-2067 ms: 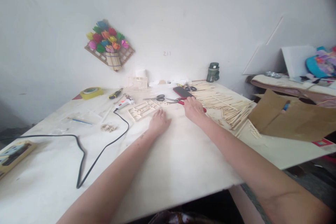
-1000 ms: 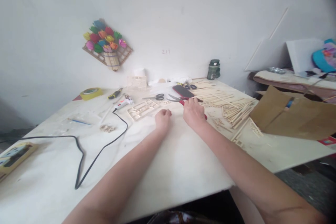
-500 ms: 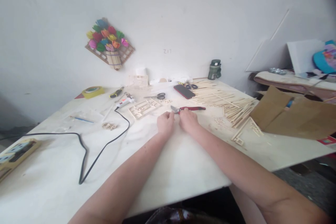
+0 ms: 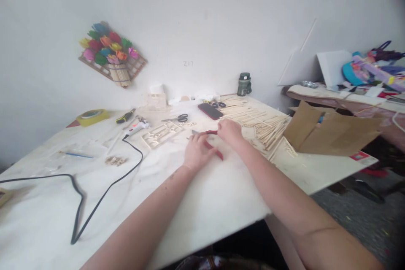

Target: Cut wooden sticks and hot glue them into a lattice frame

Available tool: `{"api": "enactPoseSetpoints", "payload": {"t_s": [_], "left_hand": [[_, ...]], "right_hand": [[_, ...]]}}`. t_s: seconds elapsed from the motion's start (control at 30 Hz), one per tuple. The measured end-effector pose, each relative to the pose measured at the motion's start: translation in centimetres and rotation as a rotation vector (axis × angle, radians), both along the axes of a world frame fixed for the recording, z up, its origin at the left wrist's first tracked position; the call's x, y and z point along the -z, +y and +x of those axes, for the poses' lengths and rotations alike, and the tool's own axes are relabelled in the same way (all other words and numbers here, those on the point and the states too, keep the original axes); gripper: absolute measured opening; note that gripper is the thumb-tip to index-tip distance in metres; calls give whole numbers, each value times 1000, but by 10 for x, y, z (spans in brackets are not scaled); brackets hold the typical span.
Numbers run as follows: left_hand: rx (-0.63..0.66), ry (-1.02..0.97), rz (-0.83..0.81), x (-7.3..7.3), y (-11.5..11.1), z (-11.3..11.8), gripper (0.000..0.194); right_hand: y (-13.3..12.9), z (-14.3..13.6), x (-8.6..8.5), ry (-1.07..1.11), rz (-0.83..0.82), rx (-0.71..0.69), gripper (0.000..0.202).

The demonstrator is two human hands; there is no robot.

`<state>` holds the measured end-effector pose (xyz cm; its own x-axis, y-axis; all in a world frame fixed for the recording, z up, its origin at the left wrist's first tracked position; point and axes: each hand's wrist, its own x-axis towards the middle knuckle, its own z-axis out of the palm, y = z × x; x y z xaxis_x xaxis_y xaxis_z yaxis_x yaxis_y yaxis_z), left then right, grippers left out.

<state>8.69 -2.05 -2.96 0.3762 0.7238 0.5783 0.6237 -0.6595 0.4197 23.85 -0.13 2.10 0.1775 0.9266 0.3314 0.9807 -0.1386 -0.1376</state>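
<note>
Red-handled pruning shears (image 4: 212,132) lie on the white table with their handles spread apart. My left hand (image 4: 198,151) is over the lower handle, its fingers extended and apart near the blades. Closed around the end of the upper handle is my right hand (image 4: 229,132). Just left of the shears sits a wooden lattice frame (image 4: 162,134), with black scissors (image 4: 182,118) behind it. Many thin wooden sticks (image 4: 264,124) spread out to the right of my right hand.
A glue gun (image 4: 138,126) with a black cord, small wood pieces (image 4: 115,160), yellow tape (image 4: 92,117) and a yellow-black cutter (image 4: 125,116) are at left. Behind are a phone (image 4: 210,111) and a bottle (image 4: 244,84). A cardboard box (image 4: 332,130) stands at right.
The shears' handles have spread apart. My left hand has opened over the lower one, and my right hand has moved to the upper handle. The view has turned right.
</note>
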Motion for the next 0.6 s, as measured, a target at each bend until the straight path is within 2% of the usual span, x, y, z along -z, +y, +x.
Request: {"api": "enactPoseSetpoints", "payload": {"t_s": [0.07, 0.13, 0.27, 0.43, 0.6], "left_hand": [[121, 133, 15, -2, -4, 3, 47], [189, 220, -7, -2, -6, 5, 45], [266, 247, -52, 0, -1, 4, 34], [337, 266, -82, -3, 5, -5, 24], [340, 334, -70, -5, 5, -10, 32]], "right_hand": [[11, 26, -5, 86, -8, 75, 25], [22, 51, -9, 207, -25, 145, 25], [39, 87, -7, 343, -61, 246, 27], [47, 94, 8, 337, -78, 210, 31], [50, 91, 24, 299, -54, 176, 34]]}}
